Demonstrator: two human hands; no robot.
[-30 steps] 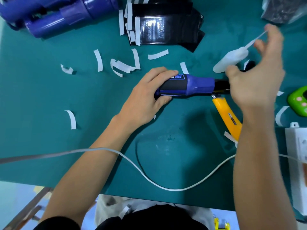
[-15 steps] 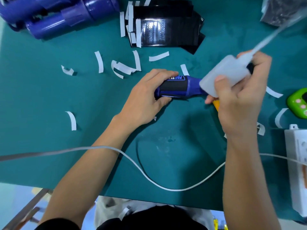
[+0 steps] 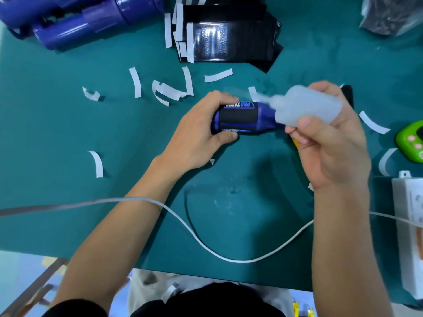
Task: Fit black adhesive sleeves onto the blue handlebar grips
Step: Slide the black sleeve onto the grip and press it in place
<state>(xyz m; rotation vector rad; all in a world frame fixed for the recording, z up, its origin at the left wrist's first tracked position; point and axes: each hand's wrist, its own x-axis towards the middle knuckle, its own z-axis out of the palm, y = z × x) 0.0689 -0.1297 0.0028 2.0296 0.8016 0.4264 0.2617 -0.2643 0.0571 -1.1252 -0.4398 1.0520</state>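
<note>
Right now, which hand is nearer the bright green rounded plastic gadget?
Right. The right hand, gripping a translucent plastic bottle, is beside the bright green rounded gadget; the left hand holds the blue handlebar grip, farther off.

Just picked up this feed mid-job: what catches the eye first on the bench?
At the centre of the green mat, the left hand grips a blue grip with a black band, while the right hand holds a translucent squeeze bottle tipped over its right end. White paper strips lie scattered behind, before a stack of black sleeves at the top edge.
</note>
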